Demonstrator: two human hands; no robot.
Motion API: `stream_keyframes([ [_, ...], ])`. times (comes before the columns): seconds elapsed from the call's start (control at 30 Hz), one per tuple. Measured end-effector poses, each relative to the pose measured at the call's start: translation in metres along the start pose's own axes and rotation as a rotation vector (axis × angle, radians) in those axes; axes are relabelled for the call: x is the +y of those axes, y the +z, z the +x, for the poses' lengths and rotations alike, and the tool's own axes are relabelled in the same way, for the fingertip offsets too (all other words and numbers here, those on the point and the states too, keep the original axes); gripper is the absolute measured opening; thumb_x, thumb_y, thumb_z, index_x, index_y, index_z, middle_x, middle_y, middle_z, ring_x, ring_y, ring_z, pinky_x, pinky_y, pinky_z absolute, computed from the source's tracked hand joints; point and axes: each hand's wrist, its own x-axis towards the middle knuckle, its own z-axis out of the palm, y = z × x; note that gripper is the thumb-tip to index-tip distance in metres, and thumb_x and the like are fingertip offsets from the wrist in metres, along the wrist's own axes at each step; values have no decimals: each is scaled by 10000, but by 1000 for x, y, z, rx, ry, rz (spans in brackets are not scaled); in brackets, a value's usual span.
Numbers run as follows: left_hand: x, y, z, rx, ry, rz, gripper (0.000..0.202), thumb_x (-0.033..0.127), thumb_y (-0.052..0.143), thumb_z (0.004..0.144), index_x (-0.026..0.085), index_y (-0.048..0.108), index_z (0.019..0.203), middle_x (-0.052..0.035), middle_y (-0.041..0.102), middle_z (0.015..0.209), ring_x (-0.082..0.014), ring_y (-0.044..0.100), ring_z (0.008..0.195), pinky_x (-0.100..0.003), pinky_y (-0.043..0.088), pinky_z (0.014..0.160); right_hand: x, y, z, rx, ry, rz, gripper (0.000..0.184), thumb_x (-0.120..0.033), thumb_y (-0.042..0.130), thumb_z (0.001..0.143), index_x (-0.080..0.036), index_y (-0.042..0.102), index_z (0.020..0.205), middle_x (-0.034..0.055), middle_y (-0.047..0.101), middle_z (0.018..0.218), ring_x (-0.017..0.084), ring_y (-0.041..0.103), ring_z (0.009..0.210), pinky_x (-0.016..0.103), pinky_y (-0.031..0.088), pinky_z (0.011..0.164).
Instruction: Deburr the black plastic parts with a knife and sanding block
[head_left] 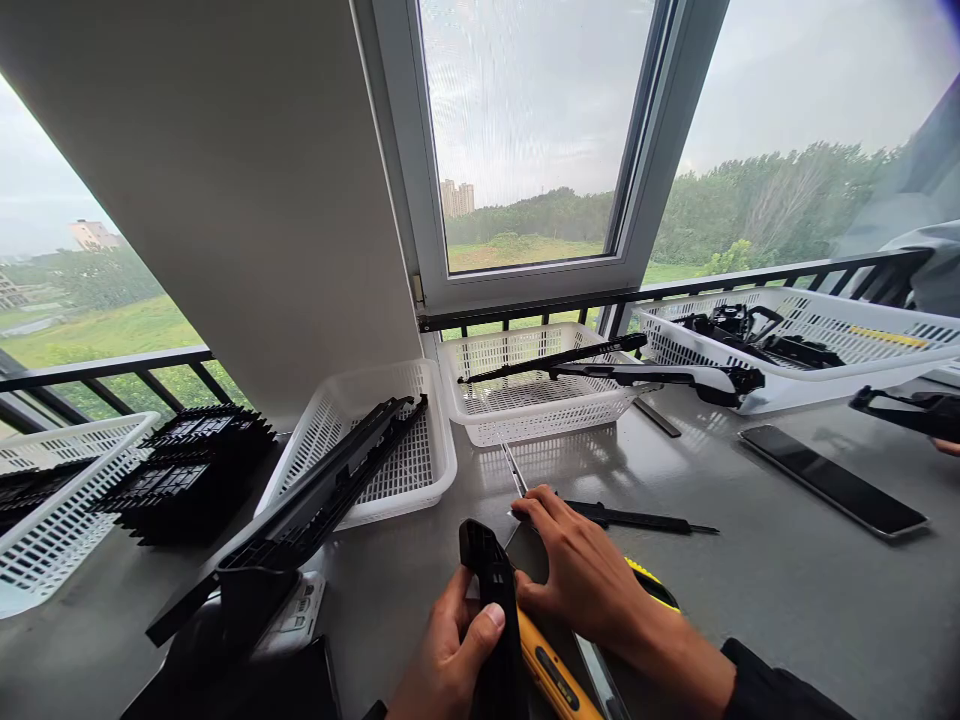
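My left hand (457, 650) is wrapped round a long black plastic part (491, 570), held upright at a tilt, its lower end out of frame. Close on its right, my right hand (577, 570) has its fingers curled together over a long thin metal strip (516, 472). The strip shows beyond the fingertips and again below the wrist. Beneath my hands lies a yellow-orange utility knife (555, 670), partly covered by the black part. Past my right knuckles lies a slim black tool (645, 520) with a pointed tip. A yellow-and-black object (652, 585) is half hidden behind my right forearm.
White baskets (442, 480) line the window side, some with long black parts across them. Stacked black ribbed parts (187, 480) stand at left, near a black holder (247, 600). A phone (832, 480) lies at right, below another person's fingers (946, 446) by a black part (907, 410).
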Motion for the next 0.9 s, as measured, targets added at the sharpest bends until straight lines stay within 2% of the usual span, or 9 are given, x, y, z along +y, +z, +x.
stream_keyframes([
  [0.13, 0, 0, 1, -23, 17, 3, 730, 662, 777, 849, 173, 676, 1382, -148, 787, 1241, -370, 714, 1178, -487, 508, 1123, 1, 0, 0, -2, -14, -9, 551, -228, 713, 786, -140, 615, 1321, 143, 618, 1319, 311, 655, 1163, 470, 541, 1069],
  [0.4, 4, 1, -1, -34, -6, 13, 740, 672, 759, 866, 175, 646, 1403, -138, 791, 1204, -338, 732, 1117, -430, 557, 1024, 5, 5, 1, 31, -55, -33, 512, -245, 723, 800, -145, 628, 1293, 128, 663, 1226, 313, 638, 1156, 479, 529, 1057],
  [0.6, 6, 2, 0, -79, -9, 3, 745, 675, 751, 872, 175, 625, 1410, -124, 798, 1128, -328, 743, 1061, -420, 563, 963, 5, 3, 2, 27, -96, -111, 424, -251, 719, 807, -150, 653, 1214, 110, 702, 1114, 328, 633, 1074, 505, 527, 981],
  [0.73, 3, 2, 2, -88, 35, -7, 695, 645, 751, 884, 173, 644, 1383, -138, 788, 1156, -351, 721, 1126, -458, 541, 1026, 6, 1, 2, -10, -80, -89, 458, -270, 731, 803, -140, 642, 1233, 116, 696, 1126, 331, 635, 1098, 495, 520, 994],
  [0.9, -3, 1, 1, -22, 35, 2, 714, 640, 761, 872, 177, 640, 1403, -146, 785, 1185, -358, 715, 1145, -484, 519, 1085, 5, -1, 2, -38, -71, -67, 405, -276, 732, 802, -147, 646, 1177, 108, 706, 1097, 326, 650, 1070, 477, 521, 973],
])
